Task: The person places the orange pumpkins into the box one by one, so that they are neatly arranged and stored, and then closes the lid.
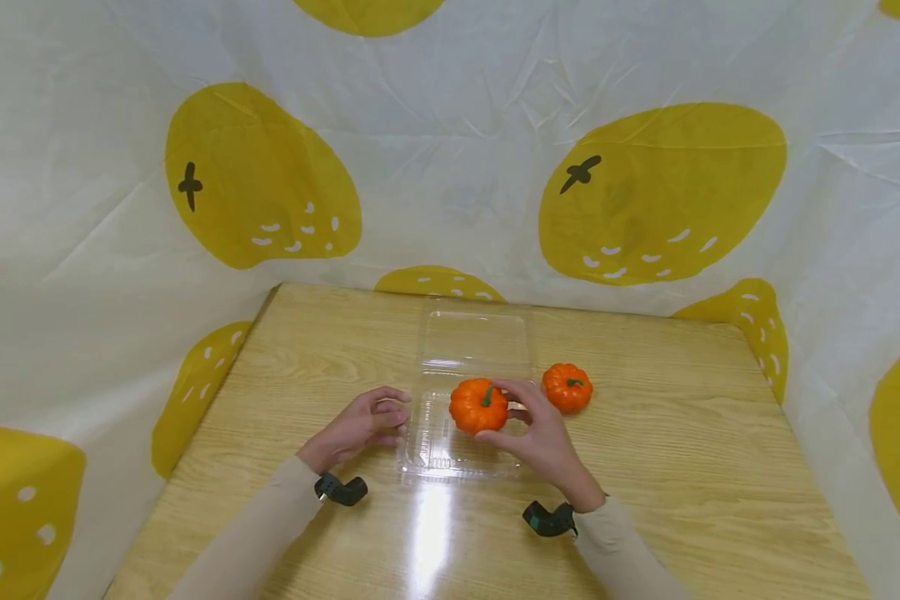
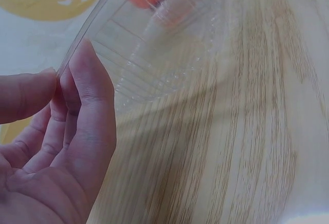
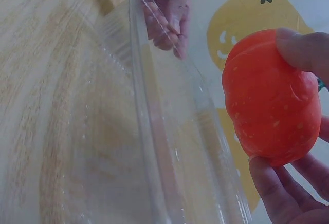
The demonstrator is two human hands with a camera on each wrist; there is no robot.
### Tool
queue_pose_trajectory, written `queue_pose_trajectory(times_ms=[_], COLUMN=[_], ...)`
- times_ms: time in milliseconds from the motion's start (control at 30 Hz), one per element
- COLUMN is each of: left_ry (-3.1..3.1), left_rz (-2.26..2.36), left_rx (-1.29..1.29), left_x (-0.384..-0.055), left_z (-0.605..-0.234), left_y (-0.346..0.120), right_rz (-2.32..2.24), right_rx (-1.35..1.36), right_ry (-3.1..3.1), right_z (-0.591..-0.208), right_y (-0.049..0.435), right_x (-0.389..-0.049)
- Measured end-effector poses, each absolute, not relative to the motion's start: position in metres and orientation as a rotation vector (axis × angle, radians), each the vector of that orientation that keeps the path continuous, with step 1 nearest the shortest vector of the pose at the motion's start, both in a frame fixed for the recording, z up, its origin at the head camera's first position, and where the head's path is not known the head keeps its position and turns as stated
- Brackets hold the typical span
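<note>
Head view: two orange pumpkins, two hands, one clear container. The right hand (image 1: 537,433) grips one pumpkin (image 1: 468,408) over the base of the container (image 1: 429,437), whose lid (image 1: 476,337) lies folded back; the other pumpkin (image 1: 567,388) sits just right, on a wood-grained table (image 1: 690,450). White cloth (image 1: 450,187) with yellow fruit prints hangs around. Left wrist view: the left hand (image 2: 82,136) pinches the container's edge. Right wrist view: thumb and fingers span the gripped pumpkin.
</note>
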State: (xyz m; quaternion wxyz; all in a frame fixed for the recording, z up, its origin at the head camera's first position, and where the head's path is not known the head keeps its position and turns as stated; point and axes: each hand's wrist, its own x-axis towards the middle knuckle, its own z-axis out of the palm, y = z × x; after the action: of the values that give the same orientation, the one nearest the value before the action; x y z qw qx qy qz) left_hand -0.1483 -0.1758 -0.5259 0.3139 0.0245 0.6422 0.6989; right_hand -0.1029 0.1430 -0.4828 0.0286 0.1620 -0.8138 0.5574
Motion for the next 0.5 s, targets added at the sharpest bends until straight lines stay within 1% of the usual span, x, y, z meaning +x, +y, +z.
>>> queue_pose_trajectory(times_ms=[500], left_ry=[1.667], left_rz=[1.875], left_rx=[0.074], left_x=[-0.149], left_z=[-0.530], left_y=[-0.167], right_rz=[1.687], right_rx=[0.447], right_ry=[-2.643], right_z=[-0.499], right_y=[0.126], right_x=[-0.109])
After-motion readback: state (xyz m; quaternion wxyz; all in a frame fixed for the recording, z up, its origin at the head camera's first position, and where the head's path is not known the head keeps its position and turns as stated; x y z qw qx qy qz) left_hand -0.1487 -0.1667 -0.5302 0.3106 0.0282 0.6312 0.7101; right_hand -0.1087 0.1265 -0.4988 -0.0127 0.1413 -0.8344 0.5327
